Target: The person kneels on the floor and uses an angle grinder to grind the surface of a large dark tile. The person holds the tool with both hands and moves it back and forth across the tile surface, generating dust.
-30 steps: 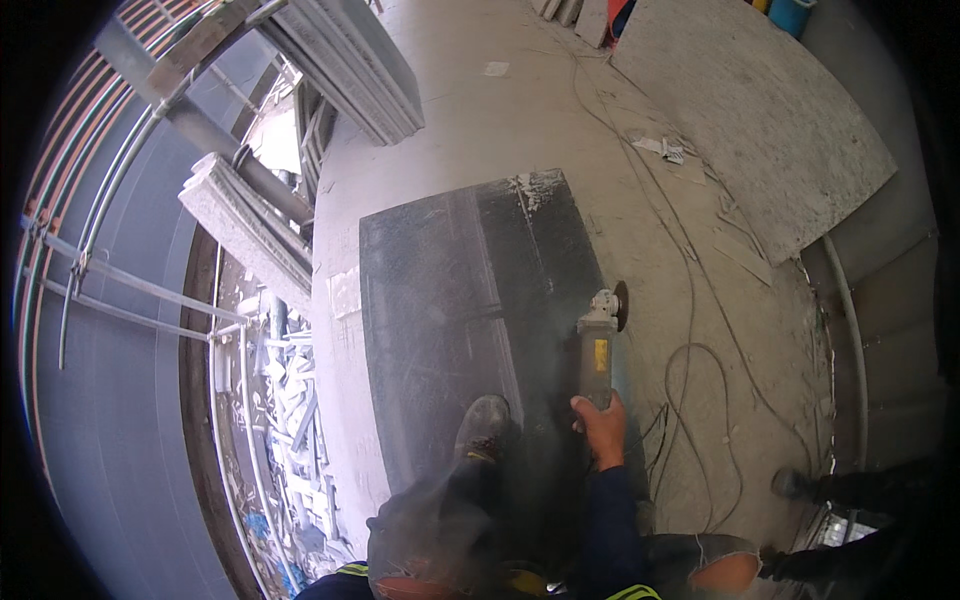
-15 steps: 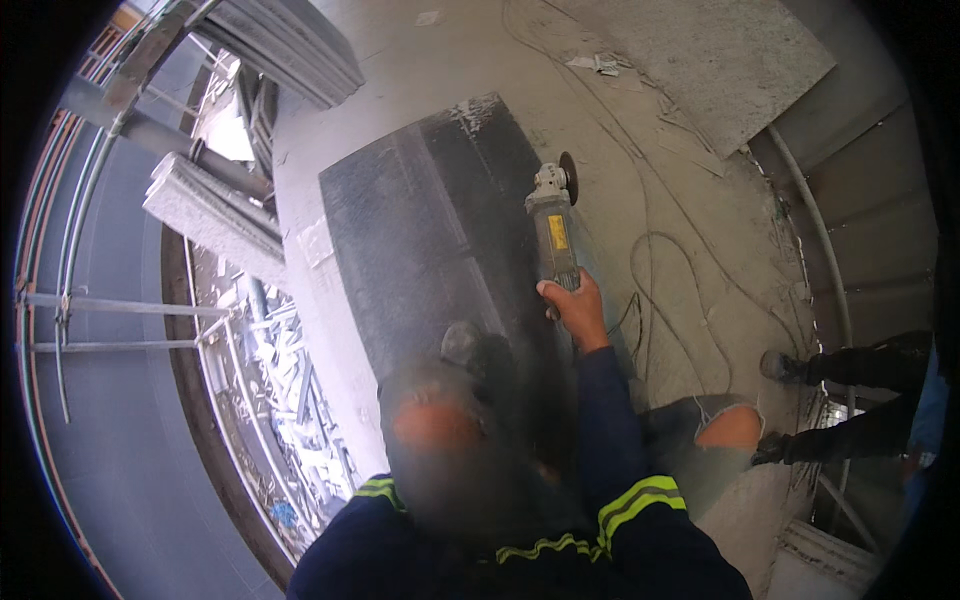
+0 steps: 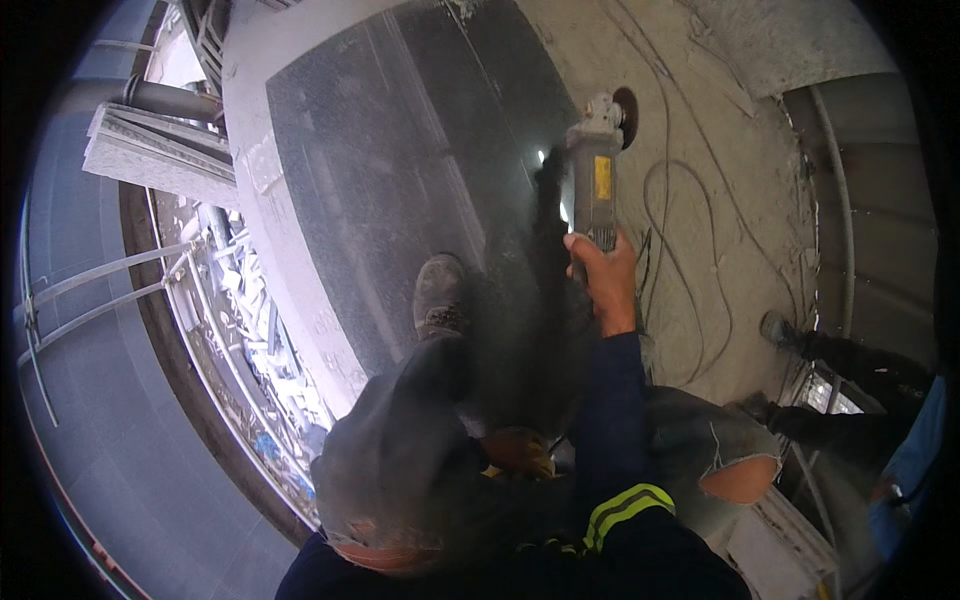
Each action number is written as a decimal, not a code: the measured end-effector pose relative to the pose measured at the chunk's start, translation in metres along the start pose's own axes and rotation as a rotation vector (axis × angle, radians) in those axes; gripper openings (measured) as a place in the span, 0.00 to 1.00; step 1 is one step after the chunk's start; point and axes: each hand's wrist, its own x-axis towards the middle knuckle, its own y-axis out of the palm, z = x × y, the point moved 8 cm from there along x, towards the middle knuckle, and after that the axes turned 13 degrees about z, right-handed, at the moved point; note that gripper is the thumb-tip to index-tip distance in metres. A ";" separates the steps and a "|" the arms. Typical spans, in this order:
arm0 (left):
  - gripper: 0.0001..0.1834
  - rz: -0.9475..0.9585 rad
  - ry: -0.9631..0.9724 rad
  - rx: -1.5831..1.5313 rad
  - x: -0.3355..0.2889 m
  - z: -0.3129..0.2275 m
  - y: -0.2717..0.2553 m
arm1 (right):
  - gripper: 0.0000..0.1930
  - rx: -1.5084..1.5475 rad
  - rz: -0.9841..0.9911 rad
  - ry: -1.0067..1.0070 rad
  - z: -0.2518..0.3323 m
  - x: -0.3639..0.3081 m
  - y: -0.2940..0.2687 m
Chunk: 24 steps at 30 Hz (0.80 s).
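Observation:
My right hand [image 3: 606, 280] is closed round the rear body of an angle grinder [image 3: 596, 185]. The grinder has a dusty grey body with a yellow label, and its thin disc [image 3: 627, 117] stands on edge at the far end. Beneath and to the left lies a large dark grey slab [image 3: 380, 170] coated with dust. My left hand [image 3: 522, 453] is low between my knees, in shadow and haze. Its fingers look curled, with a bit of yellow beside them; what it holds is not clear. One of my boots [image 3: 440, 290] rests on the slab.
A cable [image 3: 690, 270] loops over the dusty floor at right. Another person's dark-trousered legs [image 3: 850, 400] are at the right edge. Metal rails [image 3: 110, 275] and a pit of broken offcuts [image 3: 240, 300] lie left. Stacked slabs [image 3: 165, 155] stand far left.
My view has tipped down and nearer, so the slab shows lower detail and my boot shows clearly. The grinder sits farther up and right in view, still in my right hand. My left hand has come into sight.

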 end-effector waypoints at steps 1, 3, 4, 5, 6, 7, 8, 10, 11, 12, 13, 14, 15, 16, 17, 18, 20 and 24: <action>0.26 0.008 0.011 0.006 -0.001 0.002 0.006 | 0.22 -0.010 -0.005 -0.003 0.001 -0.004 -0.002; 0.26 0.003 0.051 0.012 0.008 0.000 0.003 | 0.23 -0.038 -0.002 0.002 -0.002 -0.013 -0.006; 0.27 0.004 0.072 0.019 0.014 -0.003 -0.001 | 0.23 -0.057 0.006 0.011 -0.007 -0.020 -0.006; 0.27 -0.014 0.096 0.023 0.019 -0.009 -0.012 | 0.23 -0.072 0.027 0.003 -0.006 -0.023 -0.001; 0.27 -0.031 0.114 0.033 0.022 -0.013 -0.022 | 0.24 -0.046 0.031 -0.029 0.004 -0.031 0.008; 0.27 -0.048 0.133 0.038 0.027 -0.017 -0.032 | 0.25 -0.022 0.041 -0.056 0.011 -0.041 0.017; 0.27 -0.064 0.158 0.048 0.030 -0.020 -0.042 | 0.25 -0.008 0.044 -0.077 0.018 -0.048 0.024; 0.27 -0.080 0.193 0.086 0.037 -0.040 -0.055 | 0.24 -0.030 0.038 -0.086 0.032 -0.061 0.020; 0.27 -0.096 0.217 0.102 0.038 -0.049 -0.068 | 0.24 -0.079 0.038 -0.084 0.045 -0.069 0.020; 0.27 -0.104 0.249 0.118 0.040 -0.067 -0.074 | 0.24 -0.078 0.051 -0.144 0.056 -0.070 0.017; 0.27 -0.129 0.276 0.135 0.038 -0.084 -0.088 | 0.24 -0.078 0.068 -0.192 0.064 -0.066 0.013; 0.27 -0.140 0.282 0.137 0.036 -0.088 -0.097 | 0.24 -0.046 0.086 -0.205 0.062 -0.061 0.014; 0.28 -0.163 0.277 0.136 0.034 -0.085 -0.110 | 0.24 -0.006 0.111 -0.197 0.056 -0.061 0.019; 0.28 -0.187 0.278 0.144 0.030 -0.084 -0.121 | 0.25 0.016 0.129 -0.234 0.058 -0.067 0.023; 0.28 -0.210 0.291 0.151 0.025 -0.087 -0.133 | 0.24 0.013 0.129 -0.247 0.060 -0.066 0.024; 0.28 -0.234 0.300 0.159 0.016 -0.084 -0.144 | 0.24 0.017 0.129 -0.252 0.057 -0.065 0.024; 0.28 -0.276 0.330 0.177 -0.004 -0.085 -0.163 | 0.24 0.010 0.135 -0.266 0.059 -0.073 0.018; 0.29 -0.356 0.387 0.195 -0.046 -0.084 -0.210 | 0.23 0.033 0.151 -0.293 0.062 -0.091 0.005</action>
